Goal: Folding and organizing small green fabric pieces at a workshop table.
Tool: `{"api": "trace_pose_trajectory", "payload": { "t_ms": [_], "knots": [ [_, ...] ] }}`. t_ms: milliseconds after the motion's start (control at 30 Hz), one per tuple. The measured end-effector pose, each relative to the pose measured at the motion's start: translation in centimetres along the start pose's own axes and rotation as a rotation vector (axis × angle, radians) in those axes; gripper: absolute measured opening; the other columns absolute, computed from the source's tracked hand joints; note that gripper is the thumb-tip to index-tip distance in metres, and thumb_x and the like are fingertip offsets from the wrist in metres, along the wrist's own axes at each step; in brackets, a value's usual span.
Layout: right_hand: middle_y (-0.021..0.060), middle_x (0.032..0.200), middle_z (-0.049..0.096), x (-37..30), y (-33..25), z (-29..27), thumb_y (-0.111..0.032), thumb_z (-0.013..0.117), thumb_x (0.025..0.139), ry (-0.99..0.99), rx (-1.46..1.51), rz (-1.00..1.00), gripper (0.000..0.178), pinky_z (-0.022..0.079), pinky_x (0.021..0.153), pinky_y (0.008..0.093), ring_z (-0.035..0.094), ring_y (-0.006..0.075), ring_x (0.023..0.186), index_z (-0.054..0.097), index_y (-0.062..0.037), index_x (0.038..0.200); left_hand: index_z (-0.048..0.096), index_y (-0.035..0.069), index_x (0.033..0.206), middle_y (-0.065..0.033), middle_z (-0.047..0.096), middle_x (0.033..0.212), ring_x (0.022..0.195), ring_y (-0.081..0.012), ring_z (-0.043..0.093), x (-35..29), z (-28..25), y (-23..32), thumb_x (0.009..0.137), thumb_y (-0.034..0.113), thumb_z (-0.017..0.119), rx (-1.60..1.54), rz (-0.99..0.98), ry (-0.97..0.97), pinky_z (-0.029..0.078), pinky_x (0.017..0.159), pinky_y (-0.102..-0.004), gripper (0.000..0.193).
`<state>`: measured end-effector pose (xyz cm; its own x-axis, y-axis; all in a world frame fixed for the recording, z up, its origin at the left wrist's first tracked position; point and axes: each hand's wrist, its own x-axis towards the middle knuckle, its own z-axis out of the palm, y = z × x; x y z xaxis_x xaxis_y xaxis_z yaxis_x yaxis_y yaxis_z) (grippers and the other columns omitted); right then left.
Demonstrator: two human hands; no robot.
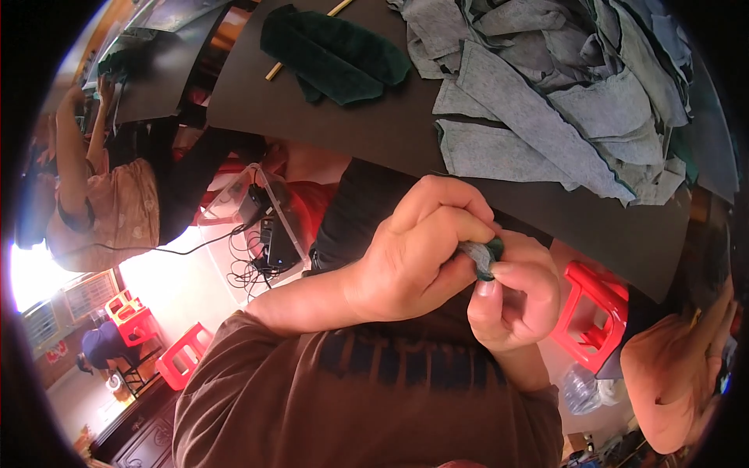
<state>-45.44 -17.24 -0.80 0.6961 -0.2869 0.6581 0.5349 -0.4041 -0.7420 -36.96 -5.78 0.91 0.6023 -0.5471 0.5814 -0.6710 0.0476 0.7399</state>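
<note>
Close in front of my chest, a small bunched piece of green and grey fabric (479,261) is pinched between both hands. My left hand (413,253) is closed on it, its fingers curled over the top. From the other side my right hand (521,290) grips the same piece between thumb and fingers. Most of the fabric is hidden by the fingers. On the dark table (374,129) beyond lies a folded dark green velvety cloth (335,58) across a thin wooden stick (273,72). A heap of grey-backed fabric pieces (546,117) covers the table's right part.
Left of me stands a clear plastic bin (300,253) with black cables and adapters. Red plastic stools (581,312) stand at right and at left. One person (105,203) works at the left, another (671,374) sits at the right. A clear plastic bottle (581,390) is near the right stool.
</note>
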Motion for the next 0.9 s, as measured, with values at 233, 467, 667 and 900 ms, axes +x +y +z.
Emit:
{"api": "trace_pose_trajectory", "payload": {
  "t_ms": [233, 467, 667, 900],
  "knots": [
    [0.0136, 0.087, 0.055, 0.1, 0.2, -0.5, 0.002, 0.059, 0.072, -0.034, -0.052, -0.091, 0.026, 0.049, 0.063, 0.0374, 0.054, 0.0227, 0.068, 0.052, -0.0001, 0.097, 0.059, 0.001, 0.081, -0.0109, 0.056, 0.083, 0.069, -0.0191, 0.053, -0.3, 0.1, -0.5, 0.059, -0.002, 0.068, 0.095, 0.066, 0.000, 0.043, 0.056, -0.0263, 0.024],
    [0.0214, 0.106, 0.055, -0.1, -0.1, -1.5, 0.000, 0.060, 0.074, -0.115, -0.012, 0.102, 0.036, 0.048, 0.079, 0.0346, 0.059, 0.0291, 0.092, 0.053, 0.0036, 0.109, 0.057, 0.004, 0.082, -0.0048, 0.054, 0.073, 0.057, -0.0184, 0.051, -0.6, -0.2, 0.3, 0.059, 0.001, 0.069, 0.090, -0.049, -0.080, 0.039, 0.048, -0.0284, 0.026],
    [0.0182, 0.099, 0.059, -0.4, -0.2, -1.6, 0.001, 0.063, 0.075, -0.078, -0.047, 0.090, 0.034, 0.050, 0.072, 0.0331, 0.061, 0.0276, 0.084, 0.055, 0.0029, 0.108, 0.052, 0.001, 0.089, -0.0016, 0.051, 0.067, 0.054, -0.0091, 0.045, -0.7, -0.3, 1.0, 0.077, 0.002, 0.065, -0.131, -0.287, -0.163, 0.038, 0.049, -0.0216, 0.018],
    [0.0160, 0.092, 0.059, -0.5, 0.0, -1.3, 0.003, 0.064, 0.073, -0.056, -0.036, 0.002, 0.032, 0.050, 0.064, 0.0333, 0.061, 0.0260, 0.076, 0.056, 0.0024, 0.104, 0.049, 0.001, 0.095, -0.0025, 0.051, 0.084, 0.064, -0.0052, 0.045, -0.6, -1.8, 1.6, 0.085, 0.007, 0.058, -0.621, -0.661, -0.338, 0.037, 0.057, -0.0190, 0.015]
  ]
}}
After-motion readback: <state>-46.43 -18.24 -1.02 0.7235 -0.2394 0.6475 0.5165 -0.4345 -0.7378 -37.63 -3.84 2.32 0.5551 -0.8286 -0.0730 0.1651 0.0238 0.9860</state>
